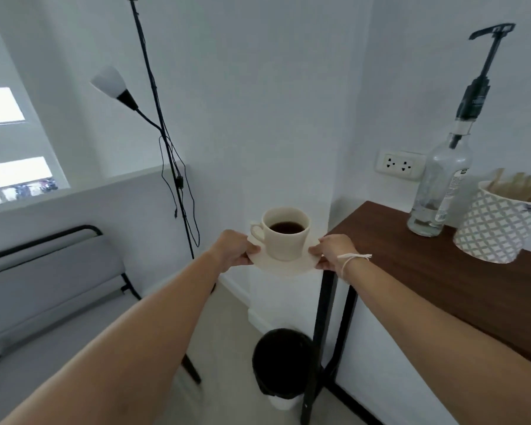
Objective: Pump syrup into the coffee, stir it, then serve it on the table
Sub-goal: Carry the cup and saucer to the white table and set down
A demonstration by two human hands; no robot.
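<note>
A cream cup (pixel 285 237) holding dark coffee stands on a cream saucer (pixel 284 266). I carry both in the air, left of the dark wooden table (pixel 411 265). My left hand (pixel 235 248) pinches the saucer's left rim and my right hand (pixel 333 251) pinches its right rim. A clear glass syrup bottle (pixel 442 185) with a tall black pump stands at the table's back edge. Beside it sits a patterned paper cup (pixel 500 225) filled with wooden stir sticks.
A black bin (pixel 284 363) stands on the floor below the saucer, next to the table's black leg (pixel 319 338). A black floor lamp (pixel 154 118) with hanging cables rises at the left wall. A grey folding bench (pixel 49 286) is at the far left. A wall socket (pixel 400 164) sits behind the bottle.
</note>
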